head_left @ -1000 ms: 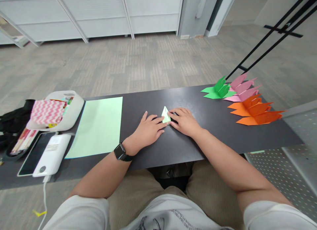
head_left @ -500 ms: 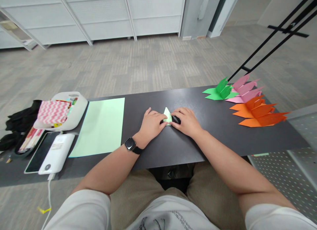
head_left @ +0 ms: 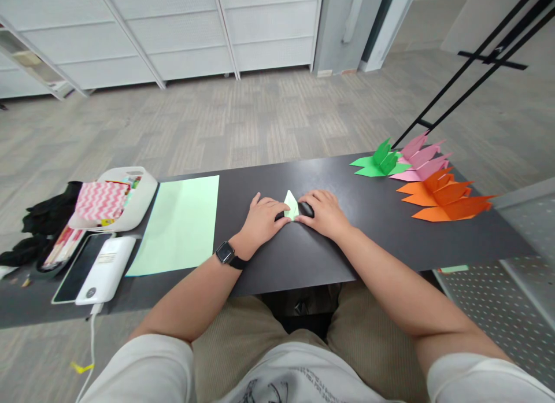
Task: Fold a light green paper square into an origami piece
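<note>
A small piece of folded light green paper (head_left: 291, 206) with a pointed top is between my two hands at the middle of the dark table. My left hand (head_left: 265, 218), with a black watch on the wrist, pinches the paper's left side between thumb and forefinger. At its lower right edge, my right hand (head_left: 323, 214) grips with thumb and curled fingers. Parts of the paper are covered by my fingertips. A stack of flat light green sheets (head_left: 180, 224) lies left of my hands.
Folded paper pieces in green (head_left: 377, 163), pink (head_left: 422, 163) and orange (head_left: 442, 199) stand at the table's right end. On the left are a white basket (head_left: 145, 200) with a pink-patterned item, a phone (head_left: 78, 270), a white power bank (head_left: 106, 270) with a cable, and black cloth (head_left: 52, 209).
My head view has shifted slightly. Both hands stay at the folded paper, and my left fingertips have slid slightly lower along it, so more of its face shows.
</note>
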{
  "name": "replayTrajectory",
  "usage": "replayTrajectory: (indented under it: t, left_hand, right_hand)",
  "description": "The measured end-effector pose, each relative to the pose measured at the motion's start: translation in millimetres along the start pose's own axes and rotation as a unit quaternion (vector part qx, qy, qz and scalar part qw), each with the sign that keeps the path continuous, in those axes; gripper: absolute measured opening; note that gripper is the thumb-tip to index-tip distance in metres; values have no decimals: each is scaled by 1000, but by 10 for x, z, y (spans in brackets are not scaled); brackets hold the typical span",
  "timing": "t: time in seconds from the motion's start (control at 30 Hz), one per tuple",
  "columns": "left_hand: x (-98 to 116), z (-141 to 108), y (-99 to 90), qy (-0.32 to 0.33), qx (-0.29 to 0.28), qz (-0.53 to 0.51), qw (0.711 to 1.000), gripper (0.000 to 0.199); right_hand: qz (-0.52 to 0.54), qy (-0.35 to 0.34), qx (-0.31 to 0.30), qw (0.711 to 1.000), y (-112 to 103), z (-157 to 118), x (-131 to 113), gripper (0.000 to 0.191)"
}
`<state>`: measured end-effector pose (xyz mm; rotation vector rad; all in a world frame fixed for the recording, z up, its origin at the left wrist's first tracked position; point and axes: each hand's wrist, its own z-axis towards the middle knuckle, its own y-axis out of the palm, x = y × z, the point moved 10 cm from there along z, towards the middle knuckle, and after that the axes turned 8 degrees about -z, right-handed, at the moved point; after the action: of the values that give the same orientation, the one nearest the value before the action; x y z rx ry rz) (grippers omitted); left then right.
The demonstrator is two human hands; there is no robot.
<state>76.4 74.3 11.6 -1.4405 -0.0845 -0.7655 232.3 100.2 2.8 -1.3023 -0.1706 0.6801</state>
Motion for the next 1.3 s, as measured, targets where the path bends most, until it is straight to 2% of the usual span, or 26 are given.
replayTrajectory:
  t: [0.13,0.3,0.4,0.87,1.3]
  left_hand:
    - [-10,8,-9,3,-1,1,1000,19]
    - [-6,4,-31,4,2,-8,1000,19]
    - [-14,1,-27,7,4,-15,1000,18]
    - [5,4,-44,6,0,-21,1000,18]
    - [15,4,-110,3,20,-49,999,20]
  right_hand:
    - [10,0,6,1000,-13,5,11,40]
    - [35,-30,40,998,-127,-6,-33,21]
    - [22,-41,37,998,-115,-20,-50,15]
    - [-36,-43,3,998,-37,-49,-78,24]
    - [-21,-44,4,999,-11,-39,-45,28]
